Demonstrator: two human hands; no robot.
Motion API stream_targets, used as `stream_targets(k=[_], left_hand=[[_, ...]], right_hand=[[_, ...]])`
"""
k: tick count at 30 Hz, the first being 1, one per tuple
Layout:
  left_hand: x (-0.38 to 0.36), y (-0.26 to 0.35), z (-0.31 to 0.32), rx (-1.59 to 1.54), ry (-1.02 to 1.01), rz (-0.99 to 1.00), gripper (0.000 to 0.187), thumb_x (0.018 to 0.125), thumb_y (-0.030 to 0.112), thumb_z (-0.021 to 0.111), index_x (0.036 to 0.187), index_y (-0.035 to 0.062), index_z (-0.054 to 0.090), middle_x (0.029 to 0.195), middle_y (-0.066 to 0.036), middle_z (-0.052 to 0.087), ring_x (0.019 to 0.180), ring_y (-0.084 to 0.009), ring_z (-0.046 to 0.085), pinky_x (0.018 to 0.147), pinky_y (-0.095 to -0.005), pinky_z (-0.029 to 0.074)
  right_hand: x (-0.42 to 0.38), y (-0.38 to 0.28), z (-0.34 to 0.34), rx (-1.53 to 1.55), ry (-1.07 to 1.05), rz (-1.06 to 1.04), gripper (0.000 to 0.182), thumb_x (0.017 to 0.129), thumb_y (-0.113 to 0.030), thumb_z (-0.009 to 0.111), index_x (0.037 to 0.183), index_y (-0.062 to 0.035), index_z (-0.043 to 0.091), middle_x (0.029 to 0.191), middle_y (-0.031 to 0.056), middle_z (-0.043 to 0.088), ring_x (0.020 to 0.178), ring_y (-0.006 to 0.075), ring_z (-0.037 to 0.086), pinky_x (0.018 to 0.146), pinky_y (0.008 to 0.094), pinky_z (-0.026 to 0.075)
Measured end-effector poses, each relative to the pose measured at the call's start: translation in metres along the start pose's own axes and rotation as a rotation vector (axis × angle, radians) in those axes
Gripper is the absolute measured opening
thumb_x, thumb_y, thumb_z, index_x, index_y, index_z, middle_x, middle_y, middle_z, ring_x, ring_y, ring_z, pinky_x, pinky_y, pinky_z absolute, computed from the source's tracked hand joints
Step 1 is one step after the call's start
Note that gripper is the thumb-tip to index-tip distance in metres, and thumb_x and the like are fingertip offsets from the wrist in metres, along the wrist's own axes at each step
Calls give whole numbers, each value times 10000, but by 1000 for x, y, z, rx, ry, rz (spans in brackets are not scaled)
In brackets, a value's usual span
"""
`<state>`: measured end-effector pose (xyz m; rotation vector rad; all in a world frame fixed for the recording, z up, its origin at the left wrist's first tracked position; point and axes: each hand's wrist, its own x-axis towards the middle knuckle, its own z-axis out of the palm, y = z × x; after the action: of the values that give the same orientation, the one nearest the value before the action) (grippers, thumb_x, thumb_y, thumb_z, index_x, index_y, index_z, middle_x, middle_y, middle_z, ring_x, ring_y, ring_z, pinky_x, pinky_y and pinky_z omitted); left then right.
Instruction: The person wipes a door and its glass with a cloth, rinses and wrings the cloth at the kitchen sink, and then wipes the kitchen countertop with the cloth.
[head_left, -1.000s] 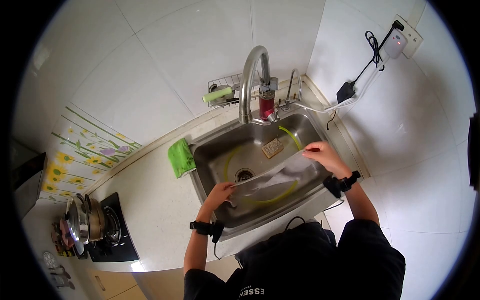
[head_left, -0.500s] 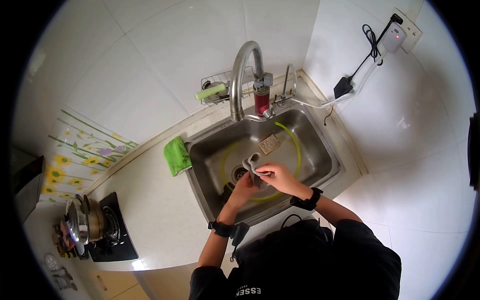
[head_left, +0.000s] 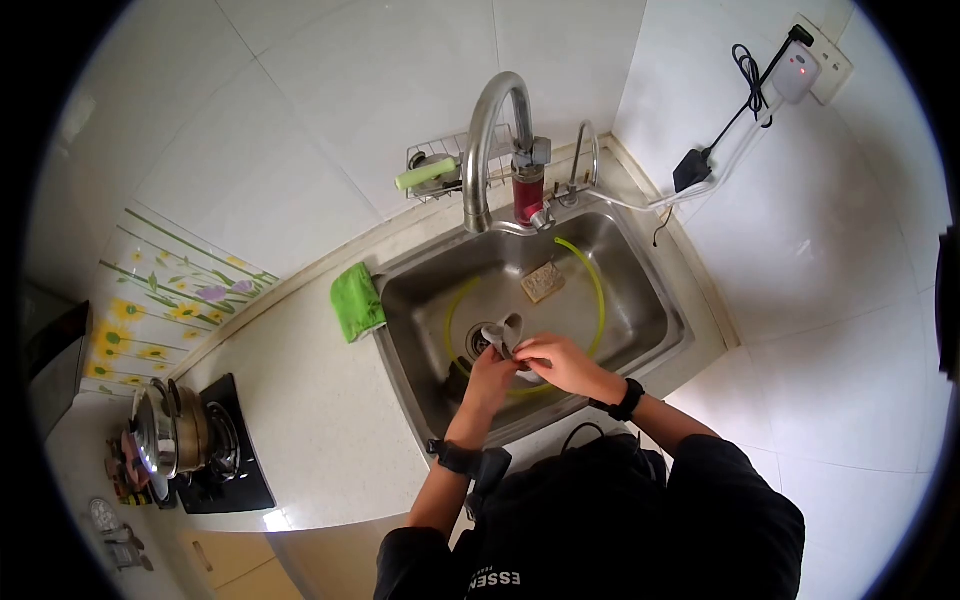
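Left hand (head_left: 489, 380) close beside right hand (head_left: 560, 364)

A kitchen, seemingly a household one, is indicated by the steel sink (head_left: 640, 315), which is set into a pale counter (head_left: 310, 430) and overhung by a tall curved faucet (head_left: 480, 150). A metal pot (head_left: 164, 430) is stood on a black hob (head_left: 250, 488), sunflowers (head_left: 125, 318) are pictured on tiled walls (head_left: 380, 80), and light cabinets (head_left: 235, 558) are fitted underneath.

Grey cloth (head_left: 512, 328): we see matt, soft-looking fabric
Sink (head_left: 636, 312): smooth metal, satin sheen
Far faucet (head_left: 478, 160): we find glossy metal
Left green cloth (head_left: 356, 302): fuzzy, matt fabric
Block (head_left: 542, 283): rough, matt
Wall tiles (head_left: 385, 95): glossy, smooth
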<state>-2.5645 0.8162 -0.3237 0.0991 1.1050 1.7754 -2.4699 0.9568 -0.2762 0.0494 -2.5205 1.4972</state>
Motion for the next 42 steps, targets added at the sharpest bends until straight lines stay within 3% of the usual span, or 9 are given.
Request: stream_targets(k=[13, 19, 22, 25, 28, 34, 37, 40, 42], left_hand=[[11, -21, -13, -193, 111, -71, 270, 734, -81, 465, 988, 7, 494, 908, -64, 539, 796, -153, 522, 694, -256, 424], [10, -22, -14, -147, 157, -62, 228, 799, -7, 439, 1023, -17, 473, 955, -125, 554, 827, -217, 568, 726, -344, 489], [7, -9, -3, 290, 307, -155, 349, 793, 85, 481, 1123, -23, 444, 930, -132, 563, 828, -200, 577, 660, -325, 492], [20, -21, -33, 1099, 296, 5, 440, 734, 185, 545, 1113, -11, 439, 1038, -212, 541, 809, -376, 584, 718, -371, 467], [28, -20, -50, 1003, 98, -48, 528, 697, 242, 571, 1142, -9, 435, 1025, -254, 536, 868, -415, 546, 760, -399, 447], [36, -6, -38, 1558, 217, 124, 443, 699, 210, 542, 1108, 43, 499, 959, -198, 589, 928, -341, 555, 772, -399, 444], [33, 18, -26, 1450, 262, 207, 359, 692, 156, 523, 1034, 55, 564, 934, -173, 605, 895, -324, 572, 754, -377, 455], [45, 33, -50, 1249, 242, 44, 315, 682, 105, 503, 976, 55, 605, 841, -164, 620, 814, -323, 591, 714, -368, 464], [43, 46, -57, 1134, 125, 6, 314, 698, 67, 479, 980, 33, 614, 653, -110, 587, 604, -211, 573, 567, -301, 452]], right_hand=[[-9, 0, 3, -202, 32, -102, 149, 740, -40, 608, 884, -10, 584, 976, 100, 585, 889, 283, 546, 752, 342, 456], [-8, 1, 4, -141, 15, -65, 87, 771, -48, 559, 850, -13, 552, 897, 93, 587, 869, 277, 539, 748, 357, 440], [-8, -5, 4, -164, 25, -101, 70, 775, -43, 555, 837, -14, 541, 852, 87, 579, 842, 271, 539, 724, 360, 439], [-8, -13, 1, -155, 28, -116, 76, 774, -36, 554, 843, -16, 530, 835, 83, 573, 835, 266, 538, 716, 354, 441], [-8, -22, -3, -175, -7, -145, 84, 772, -28, 555, 847, -17, 519, 831, 83, 571, 834, 265, 540, 712, 344, 444], [-14, -28, -3, -228, -34, -179, 81, 762, -16, 553, 829, -12, 508, 816, 86, 558, 807, 266, 540, 697, 340, 446], [-18, -33, -10, -188, -40, -154, 86, 757, -1, 547, 830, -10, 502, 823, 87, 547, 806, 266, 538, 695, 344, 441], [-24, -27, -23, -180, -17, -68, 122, 757, 23, 531, 874, -11, 526, 867, 96, 522, 816, 264, 532, 697, 346, 433], [-24, -24, -35, -199, 4, -29, 178, 756, 35, 525, 923, -20, 551, 901, 102, 496, 821, 262, 527, 702, 343, 428]])
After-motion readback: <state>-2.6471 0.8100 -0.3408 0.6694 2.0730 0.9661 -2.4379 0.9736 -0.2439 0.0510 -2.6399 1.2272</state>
